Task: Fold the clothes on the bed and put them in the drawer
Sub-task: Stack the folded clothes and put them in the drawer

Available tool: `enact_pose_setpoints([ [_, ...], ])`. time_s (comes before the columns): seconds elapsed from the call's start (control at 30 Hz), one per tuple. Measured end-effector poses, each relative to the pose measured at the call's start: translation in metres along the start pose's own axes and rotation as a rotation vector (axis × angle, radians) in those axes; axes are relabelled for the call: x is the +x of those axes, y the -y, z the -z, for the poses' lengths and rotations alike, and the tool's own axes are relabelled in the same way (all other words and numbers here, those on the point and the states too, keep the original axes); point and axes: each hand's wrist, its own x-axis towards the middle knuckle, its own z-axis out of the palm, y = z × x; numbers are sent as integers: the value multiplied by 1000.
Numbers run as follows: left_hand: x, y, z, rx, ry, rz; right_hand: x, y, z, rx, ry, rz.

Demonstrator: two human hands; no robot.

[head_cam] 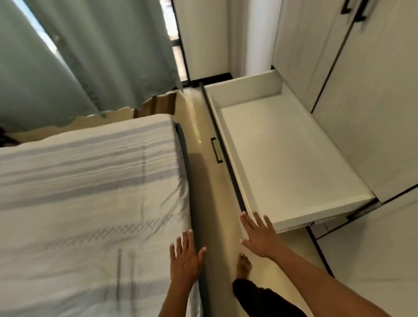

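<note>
Both hands spread, holding nothing: L hand (185,256) over bed (81,192) edge, R hand (259,236) near open drawer (286,153).

Daylight enters through the gap in the curtain (55,57) at upper left; room evenly bright, soft. Dark shadow lies along the bed (81,192) edge on the floor (212,183), which carries a pale glare streak. Overall motion blur; wide-angle bending at edges.
</note>
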Motion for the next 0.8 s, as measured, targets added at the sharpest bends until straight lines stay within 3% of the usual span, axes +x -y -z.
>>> enact_pose_setpoints([
  [0.23, -151, 60, -40, -180, -42, 322, -60, 78, -13, -74, 71, 177],
  [0.47, -263, 89, -75, -404, -193, 627, -92, 162, -32, -242, 247, 514],
  [0.6, -308, 98, -106, -453, -313, 785, -102, 198, -59, -340, 276, 676],
  [0.8, -378, 130, -146, -563, -341, 1056, -134, 285, -92, -473, 335, 914],
])
